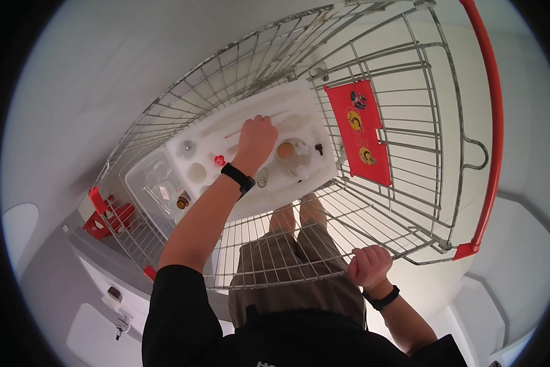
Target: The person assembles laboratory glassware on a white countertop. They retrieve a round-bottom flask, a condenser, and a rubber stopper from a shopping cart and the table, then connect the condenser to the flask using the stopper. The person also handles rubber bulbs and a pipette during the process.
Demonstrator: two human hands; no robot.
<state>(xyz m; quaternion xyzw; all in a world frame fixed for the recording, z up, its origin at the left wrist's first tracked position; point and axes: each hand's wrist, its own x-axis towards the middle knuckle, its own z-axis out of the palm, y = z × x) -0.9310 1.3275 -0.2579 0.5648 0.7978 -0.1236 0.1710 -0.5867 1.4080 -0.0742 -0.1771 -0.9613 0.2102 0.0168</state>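
My left hand (pixel 258 137) reaches over a white foam tray (pixel 244 205) inside a wire shopping cart. Its fingers are curled closed on a thin rod (pixel 230 134), whose reddish end sticks out to the left; the grip itself is partly hidden. Beside that wrist lies a small red-topped piece (pixel 220 160). Close to the right are a round container with orange contents (pixel 285 151), clear glassware (pixel 299 170) and a small glass vial (pixel 262 178). My right hand (pixel 371 265) is closed around the near rim of the cart (pixel 287 282).
A clear plastic box (pixel 155 183) and a small brown bottle (pixel 182 202) sit left of the tray. A red panel (pixel 360 131) hangs on the cart's right side, before the red handle (pixel 492 122). Beyond the left end is a red basket (pixel 108 221).
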